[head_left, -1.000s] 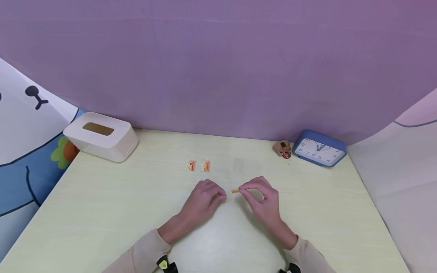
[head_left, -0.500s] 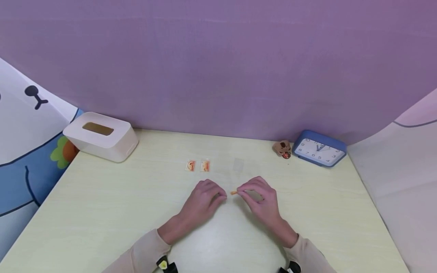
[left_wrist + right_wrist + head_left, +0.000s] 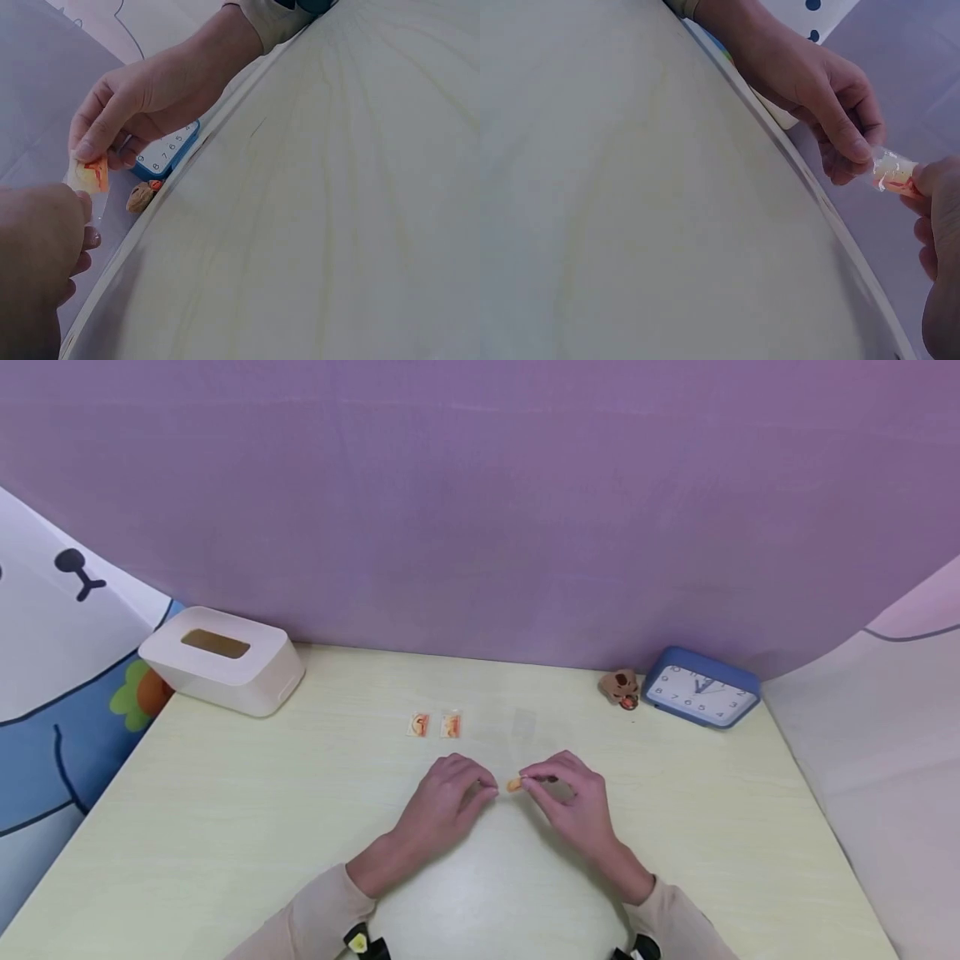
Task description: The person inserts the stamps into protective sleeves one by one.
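My left hand [image 3: 446, 797] pinches one end of a small clear plastic sleeve [image 3: 880, 161] between thumb and fingertips. Facing it, my right hand [image 3: 576, 797] grips a small orange printed card [image 3: 93, 175] by its edge. The card overlaps the clear sleeve between the two hands; how far it sits inside cannot be told. Both hands are held above the pale table [image 3: 465, 893]. Beyond the left hand lie two small orange-printed cards, a left card [image 3: 418, 724] and a right card [image 3: 451, 724], apparently in clear sleeves. A flat clear piece [image 3: 524, 722] lies beyond the right hand.
A white tissue box [image 3: 225, 660] stands at the back left. At the back right are a blue clock [image 3: 702, 687] and a small brown animal figure [image 3: 621, 687] beside it. A purple curtain-like backdrop [image 3: 480, 510] rises behind the table's rear edge.
The orange card has shifted slightly left and toward me with my right fingers, and more of its face now shows. My left hand stays almost still.
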Tool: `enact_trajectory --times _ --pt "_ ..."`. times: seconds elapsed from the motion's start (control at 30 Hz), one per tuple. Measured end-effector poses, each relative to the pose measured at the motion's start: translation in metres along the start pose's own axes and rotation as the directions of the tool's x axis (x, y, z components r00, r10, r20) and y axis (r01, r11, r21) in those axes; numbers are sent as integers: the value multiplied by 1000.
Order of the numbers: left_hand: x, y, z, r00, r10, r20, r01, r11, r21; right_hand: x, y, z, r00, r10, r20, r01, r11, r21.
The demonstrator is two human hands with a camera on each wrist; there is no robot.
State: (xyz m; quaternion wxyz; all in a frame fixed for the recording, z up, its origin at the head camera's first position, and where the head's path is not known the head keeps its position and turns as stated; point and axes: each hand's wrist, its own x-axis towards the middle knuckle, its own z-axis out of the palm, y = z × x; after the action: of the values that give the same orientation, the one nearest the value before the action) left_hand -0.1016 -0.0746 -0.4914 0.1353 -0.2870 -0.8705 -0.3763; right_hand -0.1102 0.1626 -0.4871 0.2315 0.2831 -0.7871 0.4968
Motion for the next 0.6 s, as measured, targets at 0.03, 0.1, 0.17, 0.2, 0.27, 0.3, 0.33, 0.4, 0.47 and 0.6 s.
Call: enact_trajectory --times 0.03,0.1,0.17,0.2,0.27,0.3,0.33,0.4,0.47,0.6 --pt "0 0 0 1000 -5 -3 5 1000 -7 -1 -1 1 1000 21 -2 -21 1000 0" --pt "0 0 0 1000 -15 -10 15 1000 -19 -3 -1 2 998 65 -8 -65 998 6" --pt "0 1 -1 1000 -23 -14 22 999 -33 -4 -3 4 994 111 -16 -111 994 23" --pt "-1 1 -1 1000 -24 -17 24 999 -35 -5 -4 4 991 135 -19 -135 990 35" --pt "-1 1 0 999 -31 -18 30 999 -40 -6 -5 6 982 187 -18 -186 981 60" --pt "-1 1 0 999 -34 -17 33 999 -43 -6 -5 6 977 213 -17 -211 975 75" --pt "-1 1 0 999 -37 -14 37 998 -46 -7 -6 7 972 236 -17 -234 969 85" --pt "-2 0 -1 999 -43 -8 43 998 -46 -7 -7 8 958 288 -15 -285 953 103" --pt "-2 -1 -1 999 -39 -2 39 999 -22 -7 -9 9 941 338 -24 -334 936 106" --pt "-1 -2 -4 1000 -7 -1 7 997 81 -6 -12 10 909 414 -43 -407 906 118"
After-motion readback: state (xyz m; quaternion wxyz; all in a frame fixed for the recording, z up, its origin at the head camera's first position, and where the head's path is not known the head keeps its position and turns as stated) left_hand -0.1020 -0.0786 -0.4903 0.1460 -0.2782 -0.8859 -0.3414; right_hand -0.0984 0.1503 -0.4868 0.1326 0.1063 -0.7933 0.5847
